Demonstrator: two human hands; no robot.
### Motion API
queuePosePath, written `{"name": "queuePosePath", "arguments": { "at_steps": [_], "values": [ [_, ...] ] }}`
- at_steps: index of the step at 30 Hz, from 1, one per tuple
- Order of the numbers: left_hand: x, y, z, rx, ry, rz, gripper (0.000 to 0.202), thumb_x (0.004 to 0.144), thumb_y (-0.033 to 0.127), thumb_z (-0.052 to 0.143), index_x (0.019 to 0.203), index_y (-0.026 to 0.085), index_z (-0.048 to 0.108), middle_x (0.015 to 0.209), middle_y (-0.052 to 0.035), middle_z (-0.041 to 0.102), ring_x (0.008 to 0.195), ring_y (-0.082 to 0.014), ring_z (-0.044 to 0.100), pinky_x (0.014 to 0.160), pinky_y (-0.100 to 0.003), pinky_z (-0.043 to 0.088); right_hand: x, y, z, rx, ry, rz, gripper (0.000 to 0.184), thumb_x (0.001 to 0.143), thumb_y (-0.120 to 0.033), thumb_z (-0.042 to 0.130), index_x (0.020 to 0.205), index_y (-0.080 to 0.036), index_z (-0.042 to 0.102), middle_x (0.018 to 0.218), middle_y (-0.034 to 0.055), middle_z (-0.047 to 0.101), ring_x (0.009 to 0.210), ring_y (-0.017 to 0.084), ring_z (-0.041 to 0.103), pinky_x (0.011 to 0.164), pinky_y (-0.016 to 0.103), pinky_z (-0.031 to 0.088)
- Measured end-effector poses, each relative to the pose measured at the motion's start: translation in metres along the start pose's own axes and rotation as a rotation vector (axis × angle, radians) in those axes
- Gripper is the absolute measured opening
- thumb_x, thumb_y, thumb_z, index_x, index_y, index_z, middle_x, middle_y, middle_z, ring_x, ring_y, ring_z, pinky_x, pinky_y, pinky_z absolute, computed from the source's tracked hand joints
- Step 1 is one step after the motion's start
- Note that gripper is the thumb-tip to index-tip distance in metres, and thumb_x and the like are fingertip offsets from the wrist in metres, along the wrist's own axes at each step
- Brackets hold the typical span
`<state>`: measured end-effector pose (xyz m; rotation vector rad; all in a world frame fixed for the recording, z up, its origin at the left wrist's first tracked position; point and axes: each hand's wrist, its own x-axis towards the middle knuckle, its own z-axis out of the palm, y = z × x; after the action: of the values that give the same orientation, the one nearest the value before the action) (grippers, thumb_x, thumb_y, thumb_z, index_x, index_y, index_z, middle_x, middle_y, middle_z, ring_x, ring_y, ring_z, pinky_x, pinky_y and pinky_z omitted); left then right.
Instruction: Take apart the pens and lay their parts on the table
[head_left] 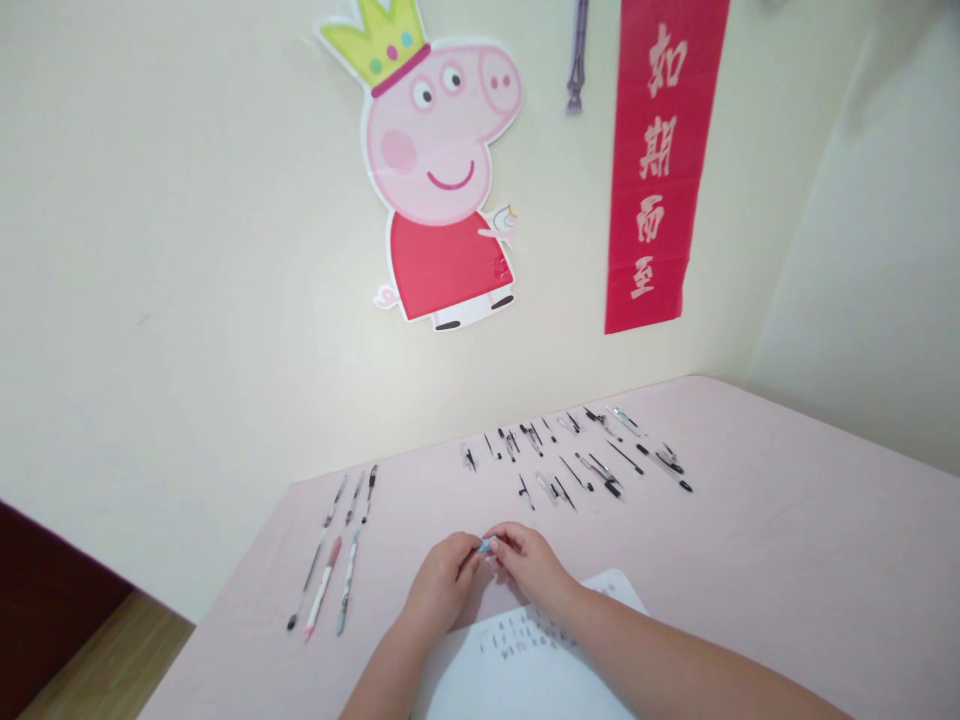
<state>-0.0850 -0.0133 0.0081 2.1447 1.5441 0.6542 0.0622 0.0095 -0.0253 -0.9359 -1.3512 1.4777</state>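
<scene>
My left hand (448, 576) and my right hand (529, 560) meet over the table, fingertips pinched together on a small light-blue piece (486, 545). Most of that piece is covered by my fingers, so its kind does not show. Below my hands lies a white sheet of paper (517, 685) with rows of dark handwriting, partly under my right forearm. Left of my hands several pens rest in two rows, among them a pink and white pen (323, 588) and a grey-blue pen (347, 583). Beyond my hands are many pen parts (601, 474), some black, some clear.
A pink cloth covers the table (787, 560), whose far edge meets the pale wall. On the wall hang a pig cutout (450, 260) with a crown and a red banner (660, 170) with white characters. Wooden floor (97, 660) shows at lower left.
</scene>
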Motion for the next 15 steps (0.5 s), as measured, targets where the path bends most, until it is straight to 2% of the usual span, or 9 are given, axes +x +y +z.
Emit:
{"name": "queuePosePath", "arguments": {
  "at_steps": [15],
  "values": [
    [-0.0004,-0.0024,-0.0021,-0.015,0.004,-0.031,0.026,0.084,0.029,0.042,0.091,0.021,0.065,0.092,-0.0045,0.068,0.086,-0.0174,0.059,0.078,-0.026,0.042,-0.0014,-0.0022,0.0005,0.001,0.006,0.000,0.027,0.071,-0.042,0.057,0.078,-0.017,0.060,0.056,-0.0033,0.052,0.048,0.010,0.047,0.045,0.022,0.037]
  ]
}}
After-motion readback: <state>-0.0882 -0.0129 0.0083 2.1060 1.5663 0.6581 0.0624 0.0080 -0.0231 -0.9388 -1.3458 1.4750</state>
